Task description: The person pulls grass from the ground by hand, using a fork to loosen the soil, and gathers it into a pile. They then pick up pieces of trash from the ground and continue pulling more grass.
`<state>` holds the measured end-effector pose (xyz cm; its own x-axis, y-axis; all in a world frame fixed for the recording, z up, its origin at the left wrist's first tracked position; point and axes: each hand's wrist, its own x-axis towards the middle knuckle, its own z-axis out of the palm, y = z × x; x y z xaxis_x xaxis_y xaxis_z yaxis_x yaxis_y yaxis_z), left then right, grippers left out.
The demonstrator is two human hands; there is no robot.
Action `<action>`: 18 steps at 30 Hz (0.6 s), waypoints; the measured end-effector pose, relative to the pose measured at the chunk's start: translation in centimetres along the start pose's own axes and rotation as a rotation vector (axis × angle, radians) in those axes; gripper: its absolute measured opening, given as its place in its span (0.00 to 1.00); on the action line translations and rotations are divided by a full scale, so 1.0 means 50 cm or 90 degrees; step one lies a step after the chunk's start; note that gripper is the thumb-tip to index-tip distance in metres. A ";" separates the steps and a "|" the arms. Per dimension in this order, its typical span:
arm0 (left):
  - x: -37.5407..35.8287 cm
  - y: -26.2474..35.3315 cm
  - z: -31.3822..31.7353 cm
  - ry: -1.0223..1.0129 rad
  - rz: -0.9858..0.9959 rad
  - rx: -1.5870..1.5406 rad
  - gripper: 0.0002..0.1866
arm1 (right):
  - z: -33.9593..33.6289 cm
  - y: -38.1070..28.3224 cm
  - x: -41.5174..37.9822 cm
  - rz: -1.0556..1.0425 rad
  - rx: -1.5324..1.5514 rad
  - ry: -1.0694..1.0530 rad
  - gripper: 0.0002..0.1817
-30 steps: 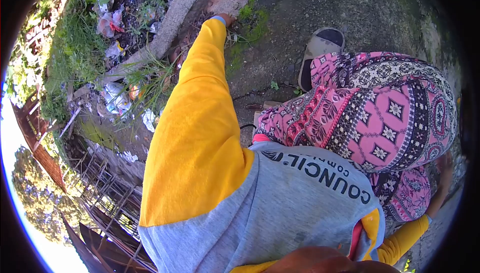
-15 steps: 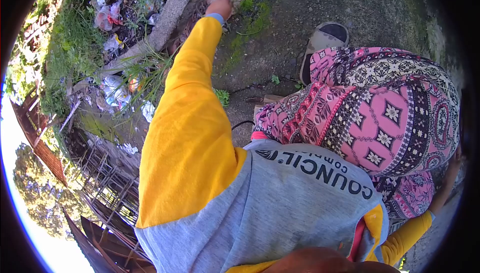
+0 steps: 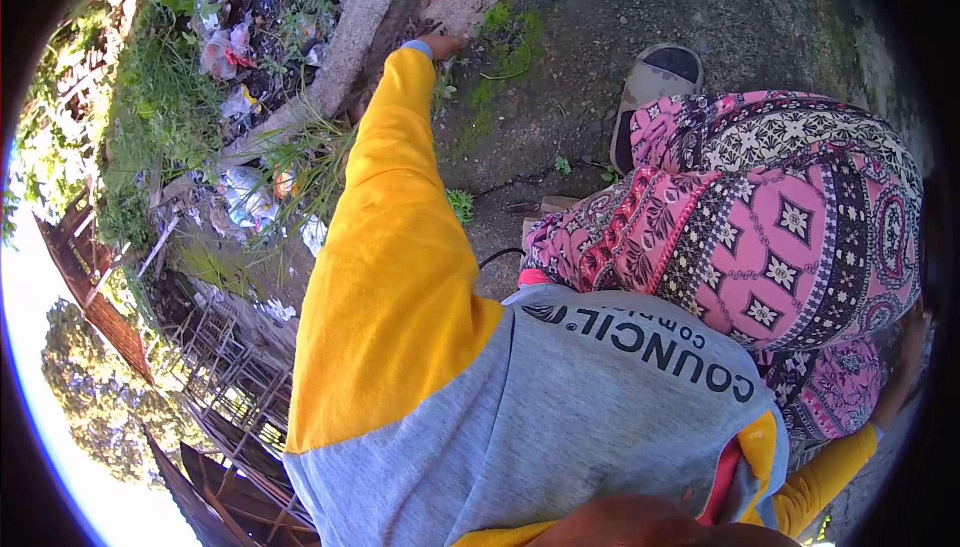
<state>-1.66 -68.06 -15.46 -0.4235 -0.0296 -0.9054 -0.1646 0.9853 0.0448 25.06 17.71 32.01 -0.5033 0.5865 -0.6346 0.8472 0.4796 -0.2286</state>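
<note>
My left arm, in a yellow sleeve, stretches out toward the far side. At its end, my left hand (image 3: 446,46) is down by dark dry litter (image 3: 426,27) in the channel, between a concrete curb and mossy ground. The hand is small and its fingers are mostly hidden, so I cannot see what it holds, if anything. My right hand (image 3: 912,342) is at the far right edge, in shadow beside the patterned pink-and-black cloth (image 3: 770,237) over my legs. Its fingers cannot be made out.
A pale concrete curb (image 3: 365,27) runs beside the channel. Beyond it lie plastic litter (image 3: 222,52) and grass (image 3: 165,97). Moss (image 3: 510,57) grows on the rough ground (image 3: 590,17). My shoe (image 3: 660,77) rests there. A wire cage-like frame (image 3: 215,357) stands at the left.
My left hand has moved slightly nearer to me and turned, from a rounded fist shape to a flatter one. The view has shifted slightly. My right hand stays at the edge.
</note>
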 end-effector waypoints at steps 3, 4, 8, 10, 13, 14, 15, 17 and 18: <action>-0.024 0.027 -0.008 -0.002 0.012 0.049 0.36 | 0.000 -0.001 -0.007 0.010 0.002 -0.001 0.25; -0.051 0.043 -0.018 -0.020 0.008 0.062 0.34 | -0.001 0.000 -0.010 0.013 0.001 0.000 0.25; 0.036 -0.003 -0.007 -0.114 0.067 0.253 0.33 | -0.003 0.006 -0.015 0.026 0.002 0.000 0.25; -0.074 0.062 -0.072 -0.189 0.114 0.326 0.31 | -0.007 0.009 -0.021 0.030 0.002 0.000 0.25; 0.048 -0.022 -0.024 -0.206 0.209 0.449 0.23 | -0.011 0.007 -0.023 0.033 0.000 0.001 0.25; 0.137 -0.079 0.006 -0.203 0.303 0.513 0.21 | -0.014 0.007 -0.024 0.033 0.000 0.000 0.25; 0.221 -0.142 0.044 -0.187 0.421 0.582 0.18 | -0.013 0.007 -0.026 0.034 -0.002 0.001 0.25; 0.246 -0.162 0.069 -0.179 0.516 0.714 0.12 | -0.016 0.008 -0.029 0.037 -0.002 0.004 0.25; 0.187 -0.100 0.051 -0.199 0.401 0.688 0.12 | -0.018 0.009 -0.029 0.037 -0.003 0.004 0.25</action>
<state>-2.53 -72.83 -25.23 0.0853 0.3839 -0.9194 0.8495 0.4542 0.2685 26.01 17.65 33.48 -0.4544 0.6173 -0.6422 0.8741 0.4481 -0.1877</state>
